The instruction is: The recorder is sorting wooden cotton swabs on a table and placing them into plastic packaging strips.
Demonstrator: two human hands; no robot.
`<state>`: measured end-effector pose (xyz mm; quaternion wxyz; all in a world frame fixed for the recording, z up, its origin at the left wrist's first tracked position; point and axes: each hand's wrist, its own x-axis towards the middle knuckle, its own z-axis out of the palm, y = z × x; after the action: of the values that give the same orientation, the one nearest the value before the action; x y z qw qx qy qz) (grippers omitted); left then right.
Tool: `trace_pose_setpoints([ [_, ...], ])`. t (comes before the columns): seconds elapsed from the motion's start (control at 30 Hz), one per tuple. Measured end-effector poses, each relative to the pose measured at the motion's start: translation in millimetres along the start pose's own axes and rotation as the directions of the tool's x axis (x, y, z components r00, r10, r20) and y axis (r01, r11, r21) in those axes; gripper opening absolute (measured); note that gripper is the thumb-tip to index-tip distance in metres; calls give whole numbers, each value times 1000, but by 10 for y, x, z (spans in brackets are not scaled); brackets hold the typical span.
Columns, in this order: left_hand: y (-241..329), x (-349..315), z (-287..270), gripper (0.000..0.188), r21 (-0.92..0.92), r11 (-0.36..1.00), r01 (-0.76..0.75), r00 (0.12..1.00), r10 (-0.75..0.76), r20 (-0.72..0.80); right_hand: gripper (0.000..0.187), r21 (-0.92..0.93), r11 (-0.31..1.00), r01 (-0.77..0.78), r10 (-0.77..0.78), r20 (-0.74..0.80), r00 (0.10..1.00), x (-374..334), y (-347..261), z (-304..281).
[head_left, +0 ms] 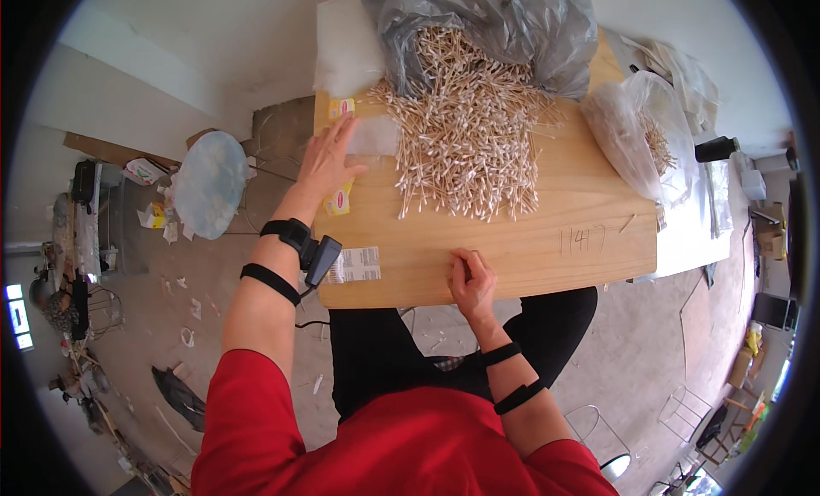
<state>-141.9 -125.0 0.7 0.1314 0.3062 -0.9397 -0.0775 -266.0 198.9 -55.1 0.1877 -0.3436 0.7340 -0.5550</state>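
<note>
A big heap of cotton swabs (470,137) with wooden sticks and white tips lies on the wooden table (495,240). My left hand (327,161) is at the table's left edge, fingers apart, between two small yellow-and-white cards, one card (342,108) beyond it and another card (339,201) nearer me. Close to its fingertips lies a clear plastic bag (374,136). By the front edge, my right hand (472,281) is loosely curled, with nothing visible in it. A filled packet (354,264) with printing and swab tips at one end lies at the front left.
A grey plastic bag (547,35) spreads behind the heap. At the right stands a translucent bag (632,129) with more swabs inside. A round bluish stool top (207,184) is left of the table, near scraps on the floor. A few loose swabs (629,223) lie front right.
</note>
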Motion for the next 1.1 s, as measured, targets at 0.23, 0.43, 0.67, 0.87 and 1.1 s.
trace_pose_setpoints([
  [0.23, 103, 212, -31, 98, 88, 996, -8, 958, -18, 285, 10, -33, 999, 43, -43, 14, 999, -6, -8, -17],
  [0.43, 13, 92, -123, 86, 147, 989, 33, 962, -71, 264, 12, -26, 1000, 1, 0, 21, 1000, -27, 7, -16],
  [0.67, 140, -228, -319, 43, -319, 923, 216, 971, -236, -24, 10, -76, 995, 65, -69, -51, 996, 34, -14, -8],
  [0.87, 1332, -776, 422, 32, -330, 841, 429, 892, -453, 7, 10, -75, 997, 27, -29, -18, 999, 34, 29, 17],
  [1.1, 1826, -718, 960, 27, -391, 752, 530, 819, -574, 8, 17, 182, 961, -209, 196, 84, 977, -94, 39, -122],
])
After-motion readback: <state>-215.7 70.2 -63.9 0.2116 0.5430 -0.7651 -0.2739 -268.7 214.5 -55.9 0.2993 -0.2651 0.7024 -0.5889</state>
